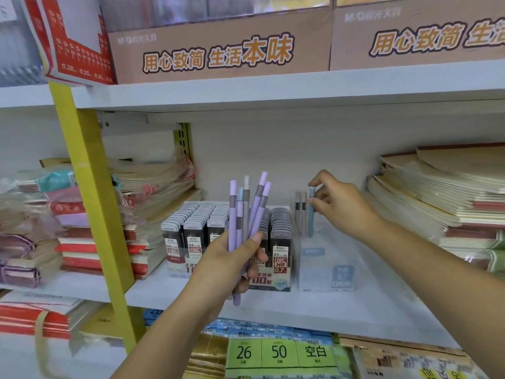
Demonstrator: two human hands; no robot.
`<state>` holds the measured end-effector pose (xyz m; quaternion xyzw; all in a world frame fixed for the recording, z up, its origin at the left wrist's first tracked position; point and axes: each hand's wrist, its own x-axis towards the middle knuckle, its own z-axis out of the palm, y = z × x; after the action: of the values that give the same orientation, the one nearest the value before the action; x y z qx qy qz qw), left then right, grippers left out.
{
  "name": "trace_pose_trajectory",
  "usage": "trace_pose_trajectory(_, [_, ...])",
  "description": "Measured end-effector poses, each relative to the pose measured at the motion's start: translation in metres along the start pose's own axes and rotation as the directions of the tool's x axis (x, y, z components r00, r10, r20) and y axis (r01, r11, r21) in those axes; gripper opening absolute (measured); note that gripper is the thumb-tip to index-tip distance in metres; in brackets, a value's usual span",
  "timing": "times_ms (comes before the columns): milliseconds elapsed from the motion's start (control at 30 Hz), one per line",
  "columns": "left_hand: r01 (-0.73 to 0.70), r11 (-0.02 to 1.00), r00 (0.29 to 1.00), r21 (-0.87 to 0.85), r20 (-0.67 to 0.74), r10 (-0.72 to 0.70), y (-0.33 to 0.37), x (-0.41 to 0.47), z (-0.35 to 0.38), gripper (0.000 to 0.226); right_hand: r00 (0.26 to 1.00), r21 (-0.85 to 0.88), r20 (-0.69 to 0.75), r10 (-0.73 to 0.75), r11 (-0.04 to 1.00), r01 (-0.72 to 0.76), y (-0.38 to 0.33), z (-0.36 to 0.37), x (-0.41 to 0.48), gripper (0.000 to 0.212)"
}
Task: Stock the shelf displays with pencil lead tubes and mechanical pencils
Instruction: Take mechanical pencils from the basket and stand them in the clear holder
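left hand (232, 258) is gripping a bunch of mechanical pencils (247, 212), mostly lilac plus a blue and a grey one. They are being held upright and fanned out at the top, likely so single ones are easy to pick off; the lower ends are poking out below the fist. right hand (337, 205) is reaching over to the clear display box (325, 272) on the shelf (382, 302), thumb and fingertips pinching the cap end of a blue pencil (311, 214). That pencil is standing upright at the back left of the box, just beside two beige pencils (300, 212) already standing there. Pinching at the top is probably letting it go straight down without knocking the neighbours. Cannot tell if its tip is touching the box floor. The rest of the box is showing no pencils, so pencil stocking is looking early. The lead tube display (196, 225) is sitting just left of the clear box, rows of black and grey tubes packed tight, so that part is seeming done. The bunch is hovering in front of the lead display, near the box, which is making for short transfers between hands. notebook stacks (437, 203) are lying on the shelf to the right and more to the left, cardboard boxes (218, 50) are sitting on the shelf above
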<state>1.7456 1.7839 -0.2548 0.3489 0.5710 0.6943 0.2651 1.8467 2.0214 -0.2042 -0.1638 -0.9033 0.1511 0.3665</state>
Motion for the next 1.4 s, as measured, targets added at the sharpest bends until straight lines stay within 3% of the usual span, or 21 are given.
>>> trace_pose_trajectory(200, [-0.008, 1.000, 1.000, 0.014, -0.008, 0.008, -0.002, 0.001, 0.000, 0.025, 1.000, -0.083, -0.021, -0.010, 0.996, 0.009, 0.003, 0.005, 0.000, 0.024])
trace_pose_trajectory(333, [-0.004, 1.000, 1.000, 0.011, 0.014, 0.004, -0.001, -0.003, 0.000, 0.037, 1.000, -0.239, -0.009, -0.016, 0.971, 0.013, 0.000, 0.012, 0.003, 0.018])
trace_pose_trajectory(467, [0.010, 0.999, 0.999, -0.031, 0.053, -0.008, 0.000, -0.009, 0.002, 0.047, 1.000, -0.279, -0.008, -0.027, 0.960, 0.024, -0.012, 0.004, -0.002, 0.028])
trace_pose_trajectory(567, [0.011, 0.999, 0.997, -0.053, 0.077, -0.007, 0.002, -0.013, 0.006, 0.046, 0.985, -0.011, -0.167, -0.048, 0.999, 0.047, -0.040, -0.007, -0.023, 0.029])
trace_pose_trajectory(600, [0.008, 0.999, 0.997, -0.045, 0.077, -0.005, 0.003, -0.013, 0.009, 0.044, 0.991, 0.164, -0.134, 0.004, 0.986, 0.018, -0.052, -0.008, -0.033, 0.026])
trace_pose_trajectory(667, [0.002, 1.000, 0.997, -0.024, 0.074, 0.000, 0.004, -0.013, 0.014, 0.033, 0.997, 0.499, 0.043, 0.069, 0.863, -0.081, -0.075, -0.007, -0.050, 0.022])
trace_pose_trajectory(700, [-0.002, 1.000, 0.997, -0.021, 0.075, 0.003, 0.005, -0.013, 0.018, 0.027, 0.993, 0.588, 0.094, 0.073, 0.801, -0.114, -0.083, -0.006, -0.056, 0.024])
trace_pose_trajectory(867, [-0.026, 1.000, 0.994, 0.009, 0.111, 0.025, 0.006, -0.017, 0.027, 0.021, 0.992, 0.743, 0.068, 0.104, 0.658, -0.120, -0.089, -0.013, -0.059, 0.020])
trace_pose_trajectory(967, [-0.018, 1.000, 0.997, -0.014, 0.076, 0.019, 0.006, -0.017, 0.023, 0.021, 0.969, 0.808, -0.086, 0.230, 0.585, -0.067, -0.072, -0.031, -0.050, 0.018])
trace_pose_trajectory(1000, [-0.019, 1.000, 0.998, -0.013, 0.059, 0.019, 0.006, -0.016, 0.020, 0.020, 0.951, 0.803, -0.167, 0.261, 0.596, -0.022, -0.064, -0.038, -0.046, 0.020])
trace_pose_trajectory(1067, [-0.027, 1.000, 0.999, -0.001, 0.030, 0.027, 0.003, -0.014, 0.016, 0.019, 0.932, 0.682, -0.280, 0.231, 0.731, 0.024, -0.048, -0.048, -0.038, 0.027])
trace_pose_trajectory(1200, [-0.030, 1.000, 0.999, 0.003, 0.019, 0.030, -0.003, -0.009, 0.010, 0.014, 0.974, 0.233, -0.221, 0.047, 0.973, 0.006, -0.019, -0.042, -0.024, 0.034])
trace_pose_trajectory(1300, [-0.028, 1.000, 0.999, 0.006, 0.019, 0.027, -0.006, -0.006, 0.007, 0.011, 0.991, -0.023, -0.129, -0.043, 0.999, 0.040, -0.010, -0.032, -0.016, 0.034])
trace_pose_trajectory(1400, [-0.029, 1.000, 0.999, 0.001, 0.023, 0.029, -0.008, -0.003, 0.006, 0.010, 0.994, -0.068, -0.080, -0.075, 0.995, 0.070, -0.004, -0.022, -0.009, 0.028])
